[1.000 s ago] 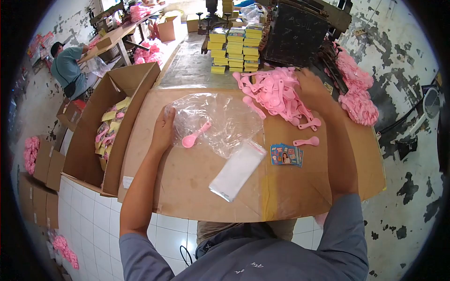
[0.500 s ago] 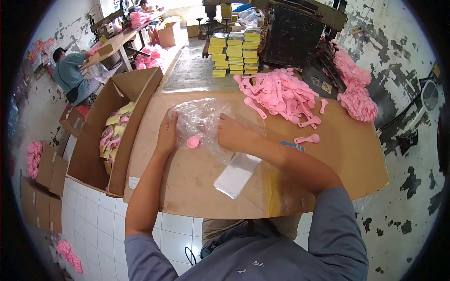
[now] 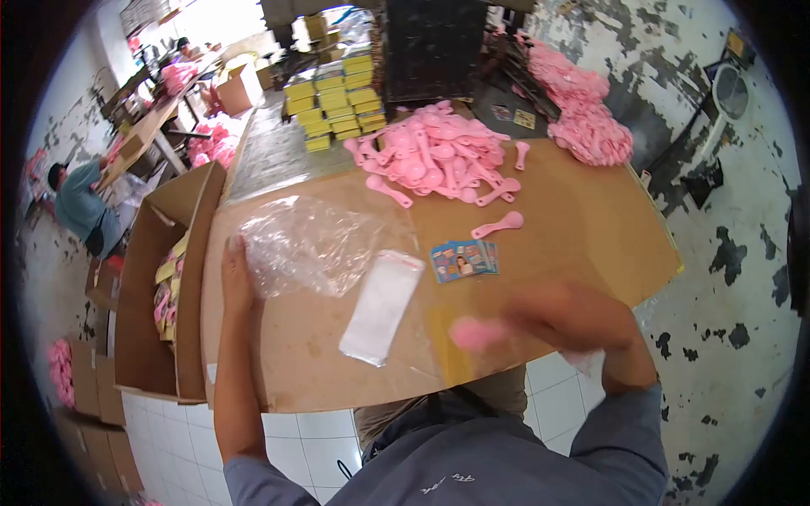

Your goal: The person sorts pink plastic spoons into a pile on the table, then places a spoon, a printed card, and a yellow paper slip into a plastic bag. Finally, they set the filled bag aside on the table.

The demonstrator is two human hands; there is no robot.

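Observation:
My left hand [image 3: 236, 274] rests at the left edge of a crumpled clear plastic bag [image 3: 312, 244], its visible fingers stretched out and touching the plastic. My right hand [image 3: 553, 312], smeared by motion, is over the right front part of the cardboard-covered table. A blurred pink measuring spoon [image 3: 479, 335] sticks out from its fingers to the left. Between the hands lies a stack of clear flat sleeves [image 3: 381, 308]. Several small printed cards [image 3: 464, 260] lie behind the right hand, with a loose pink spoon [image 3: 498, 225] just beyond them.
A heap of pink spoons [image 3: 439, 156] lies at the back of the table. Stacks of yellow-edged cards [image 3: 337, 101] stand behind it. An open carton [image 3: 190, 278] with filled packs is at the left. A person [image 3: 80, 202] sits farther left.
My right hand has left the plastic bag and swung right and toward me with a pink spoon. The spoon seen by the bag is gone from there. The bag lies flatter, and the view has shifted.

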